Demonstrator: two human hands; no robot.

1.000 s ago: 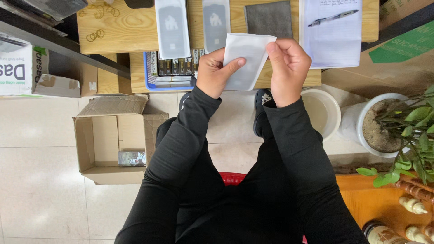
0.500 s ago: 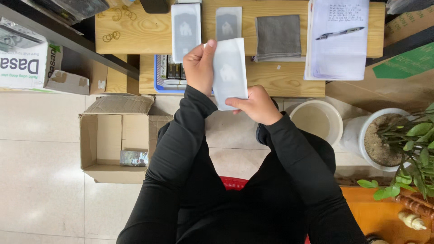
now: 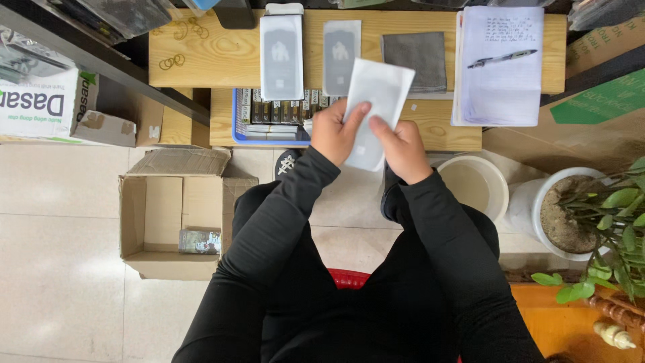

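A flat white rectangular packet (image 3: 373, 101) is held upright in front of me over the edge of the low wooden table (image 3: 201, 47). My left hand (image 3: 334, 130) grips its lower left side with fingers across the front. My right hand (image 3: 400, 144) pinches its lower right edge. Both arms wear black sleeves. Two more flat packets with dark fronts (image 3: 282, 54) (image 3: 340, 47) lie on the table just beyond my hands, next to a grey cloth (image 3: 414, 60).
A blue tray of boxed items (image 3: 269, 114) sits below the tabletop. A notepad with a pen (image 3: 500, 64) lies at right. An open cardboard box (image 3: 175, 215) is on the floor left; a white bucket (image 3: 474, 185) and potted plant (image 3: 584, 208) right.
My right hand rose from below the packet to its lower right edge. The packet tilted and shifted slightly right, and my left hand moved lower on it.
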